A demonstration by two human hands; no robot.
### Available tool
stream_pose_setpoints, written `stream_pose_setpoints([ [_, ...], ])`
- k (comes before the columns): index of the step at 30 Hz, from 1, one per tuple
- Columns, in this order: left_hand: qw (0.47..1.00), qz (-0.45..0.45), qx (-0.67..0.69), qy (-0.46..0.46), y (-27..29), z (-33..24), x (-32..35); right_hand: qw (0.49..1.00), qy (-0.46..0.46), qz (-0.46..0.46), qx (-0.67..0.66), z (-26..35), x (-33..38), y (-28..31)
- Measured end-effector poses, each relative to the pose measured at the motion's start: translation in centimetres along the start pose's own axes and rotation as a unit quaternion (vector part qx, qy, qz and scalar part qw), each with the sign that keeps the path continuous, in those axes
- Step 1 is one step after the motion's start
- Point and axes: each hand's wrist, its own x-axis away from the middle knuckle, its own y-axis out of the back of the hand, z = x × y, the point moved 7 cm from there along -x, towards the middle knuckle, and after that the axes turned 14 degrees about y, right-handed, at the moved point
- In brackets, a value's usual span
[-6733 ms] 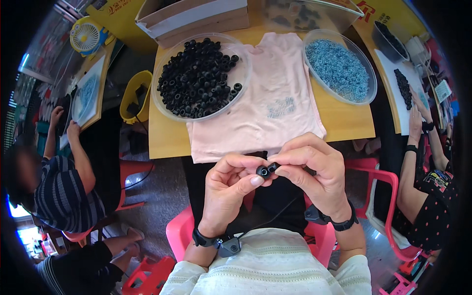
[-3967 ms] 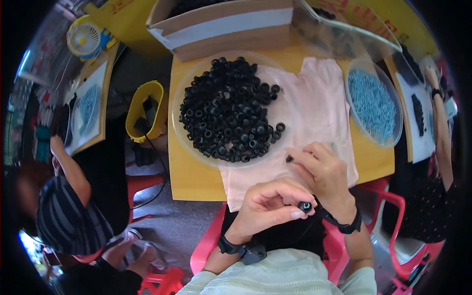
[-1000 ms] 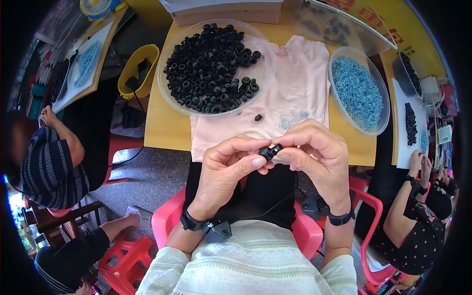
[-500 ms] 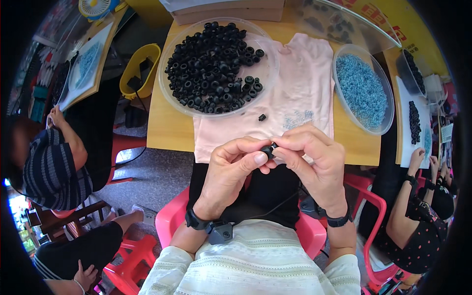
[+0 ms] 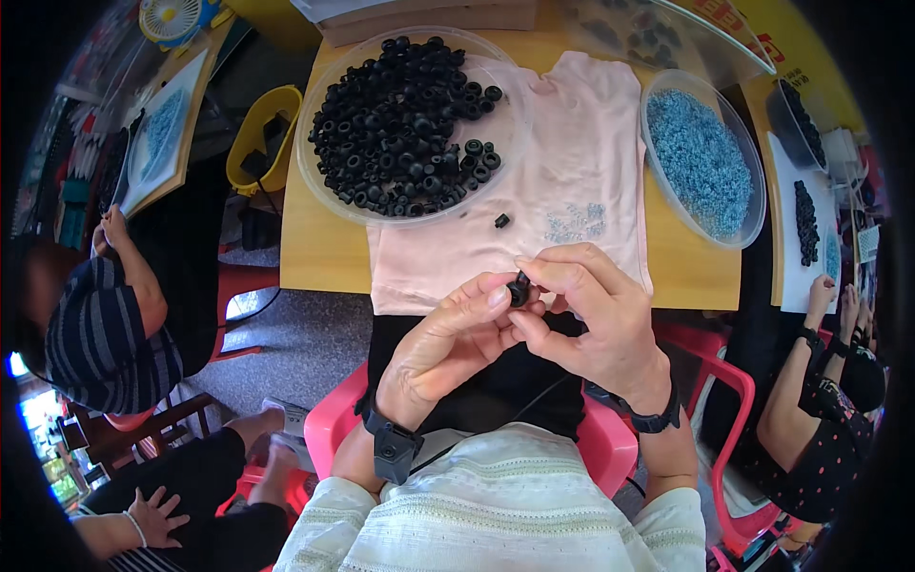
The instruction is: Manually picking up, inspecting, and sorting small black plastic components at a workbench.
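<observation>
Just beyond the table's front edge, my left hand [image 5: 443, 348] pinches a small round black part [image 5: 518, 294] with a hole in it, between thumb and fingers. The fingers of my right hand [image 5: 605, 329] close on the same part from the other side. Anything tiny between the fingertips is hidden. On a pink shirt [image 5: 591, 124] spread over the table lie one loose black part [image 5: 501, 220] and a patch of small clear-blue pieces [image 5: 575, 223]. A round clear tray [image 5: 510, 133] at the left holds many black parts [image 5: 400, 124].
At the right stands an oval clear tub [image 5: 758, 205] heaped with clear-blue pieces. A cardboard box [image 5: 429, 21] and a clear lid [image 5: 686, 33] sit at the back. A yellow bin [image 5: 250, 129] is left of the table; people sit at both sides.
Both hands have shifted slightly, and the black part has turned so its hole shows. My right thumb has moved lower, away from the part. The view has moved a little.
</observation>
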Motion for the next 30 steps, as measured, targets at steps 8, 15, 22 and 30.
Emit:
stream_pose_setpoints([
  [8, 0.999, -0.039, 0.005, 0.002, -0.2, 0.8, -0.4, 0.998, 0.035, -0.013, 0.049, -0.3, 0.5, 0.4],
  [15, 0.993, -0.098, -0.024, -0.056, -0.7, 0.2, -0.4, 0.996, 0.013, -0.045, 0.070, -0.6, 0.8, 0.5],
  [22, 0.991, -0.117, -0.007, -0.068, 0.0, 0.4, -0.6, 0.995, -0.066, -0.040, -0.065, -2.0, 1.1, 1.2],
  [30, 0.996, -0.076, -0.006, -0.055, 0.3, 0.5, -0.7, 0.952, -0.158, -0.095, -0.243, -3.5, 1.7, 1.3],
])
